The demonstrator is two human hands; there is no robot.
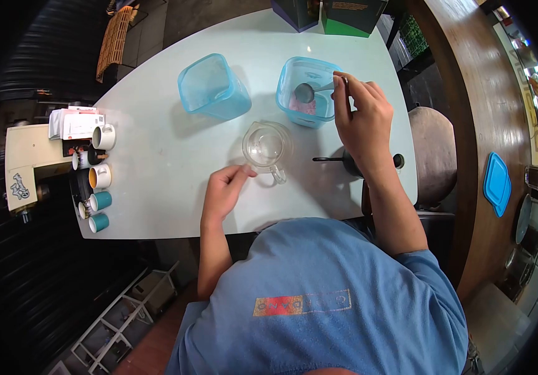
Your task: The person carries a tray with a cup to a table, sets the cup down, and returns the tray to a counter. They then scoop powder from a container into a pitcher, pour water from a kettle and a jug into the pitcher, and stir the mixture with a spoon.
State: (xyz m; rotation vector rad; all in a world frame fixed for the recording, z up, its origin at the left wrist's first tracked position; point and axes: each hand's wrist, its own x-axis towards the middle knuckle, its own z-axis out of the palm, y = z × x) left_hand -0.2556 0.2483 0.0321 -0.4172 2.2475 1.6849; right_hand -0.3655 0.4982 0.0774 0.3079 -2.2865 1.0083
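My right hand (366, 112) is closed on the handle of a dark, round-bowled scoop (304, 93). The scoop's bowl hangs over a light-blue, see-through plastic container (286, 111), which has some pink powder (302, 105) at the bottom. Lower on the table, my left hand (226, 189) pinches at the near left side of a clear glass jug (265, 145). The jug stands upright, looks empty, and its handle points toward me. A second light-blue container (234, 103), tilted-looking in this wide view, stands to the left.
A black-handled utensil (328, 159) lies beneath my right forearm, partly hidden. Several mugs (100, 177) line the table's left edge beside papers (81, 124). Dark boxes (350, 17) stand at the far edge. A blue lid (497, 184) rests on the wooden counter (469, 206) at right.
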